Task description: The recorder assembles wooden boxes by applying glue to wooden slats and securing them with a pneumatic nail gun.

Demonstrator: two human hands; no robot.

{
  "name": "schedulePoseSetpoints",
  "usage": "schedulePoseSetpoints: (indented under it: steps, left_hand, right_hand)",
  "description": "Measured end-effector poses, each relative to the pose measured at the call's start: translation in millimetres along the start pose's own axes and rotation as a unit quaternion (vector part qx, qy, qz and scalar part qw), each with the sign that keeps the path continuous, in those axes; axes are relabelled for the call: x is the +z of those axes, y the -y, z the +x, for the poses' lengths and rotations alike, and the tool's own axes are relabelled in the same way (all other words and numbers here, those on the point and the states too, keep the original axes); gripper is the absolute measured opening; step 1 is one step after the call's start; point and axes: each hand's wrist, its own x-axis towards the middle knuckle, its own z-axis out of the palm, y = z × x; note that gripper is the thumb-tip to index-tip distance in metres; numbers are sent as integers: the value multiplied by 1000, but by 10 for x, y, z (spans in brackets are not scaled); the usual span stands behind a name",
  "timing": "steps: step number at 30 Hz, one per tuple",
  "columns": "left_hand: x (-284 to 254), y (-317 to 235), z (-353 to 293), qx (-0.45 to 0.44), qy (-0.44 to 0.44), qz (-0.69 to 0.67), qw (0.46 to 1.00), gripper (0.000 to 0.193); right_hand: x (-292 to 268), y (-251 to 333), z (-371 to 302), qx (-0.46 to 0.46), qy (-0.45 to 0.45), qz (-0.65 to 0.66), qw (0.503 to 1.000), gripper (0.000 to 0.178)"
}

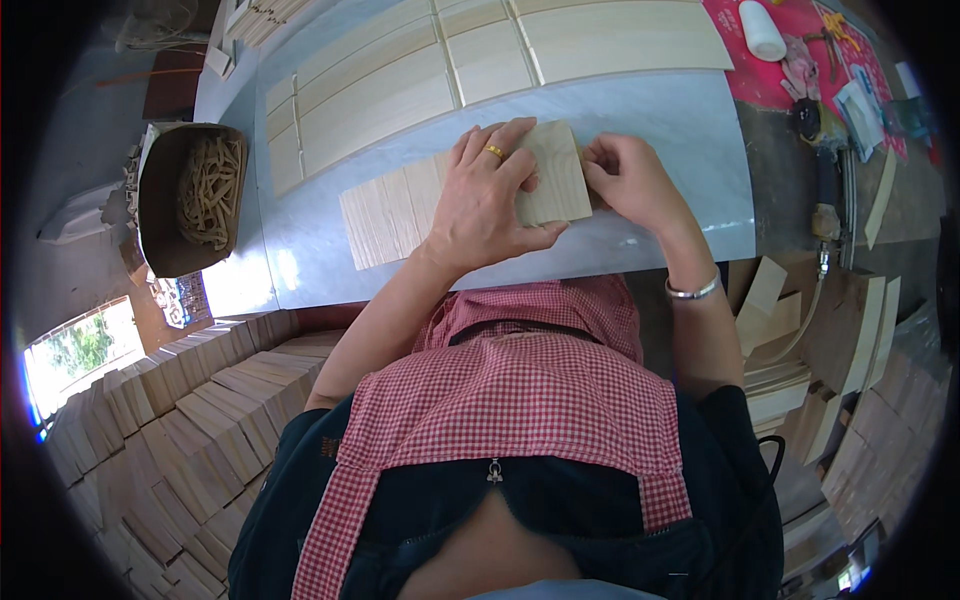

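Observation:
A row of thin, pale wooden boards [390, 212] leans in a slanting stack near the front edge of the blue-grey table. My left hand [487, 190], with a gold ring, lies across its right part and grips it, thumb along the near side and fingers bent over the top. The broad face of the end board [553, 170] shows to the right of that hand. Against this board's right edge is my right hand [632, 180], its fingers curled closed. Whatever its fingertips pinch there is hidden.
Flat wooden panels [370, 105] lie across the back of the table [690, 140]. At the left, an open carton [160, 215] holds wood strips. Stacked wood blocks [190, 400] fill the lower left. A pink cloth [735, 45] with a white roll [762, 30] is at the far right.

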Motion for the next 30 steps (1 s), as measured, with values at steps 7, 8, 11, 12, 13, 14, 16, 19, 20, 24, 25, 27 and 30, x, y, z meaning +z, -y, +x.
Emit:
schedulePoseSetpoints:
  steps: [7,8,11,12,13,14,16,19,20,24,25,27,30]
  left_hand:
    - [35,-13,-8,2,-7,9,1000,49]
    - [38,-12,-17,2,-5,11,1000,48]
    - [38,12,-16,-2,-5,22,1000,47]
    - [44,13,-21,-4,-8,20,1000,47]
    - [49,10,-18,-4,-11,23,1000,47]
    - [53,5,-13,-5,-15,27,1000,46]
    - [50,-4,-25,-6,-23,37,999,46]
    - [66,-27,-3,-5,-22,34,999,46]
    - [63,-29,-1,-4,-21,34,999,46]
    - [67,-27,-1,-8,-22,31,999,46]
    - [68,-25,-11,-8,-17,31,999,45]
    - [80,-48,-21,-15,-17,30,999,45]
    - [45,-72,-26,-30,-23,26,999,46]
  right_hand:
    - [-3,-97,-133,-116,-83,-318,937,6]
    - [-6,-118,-216,-141,-93,-291,942,7]
    - [22,53,-541,-186,-86,-154,967,15]
    - [35,97,-598,-186,-83,-157,966,15]
    - [48,142,-647,-177,-85,-166,966,15]
    - [60,184,-684,-168,-88,-176,966,15]
    - [81,238,-711,-151,-92,-194,965,14]
    - [44,217,-701,-175,-89,-208,958,12]
    - [39,204,-693,-188,-87,-213,955,10]
    - [0,178,-667,-192,-67,-215,955,8]
    - [-3,179,-670,-184,-61,-209,958,7]
    - [-47,203,-657,-181,-52,-200,962,6]
    - [-372,79,-648,-154,-39,-151,976,7]
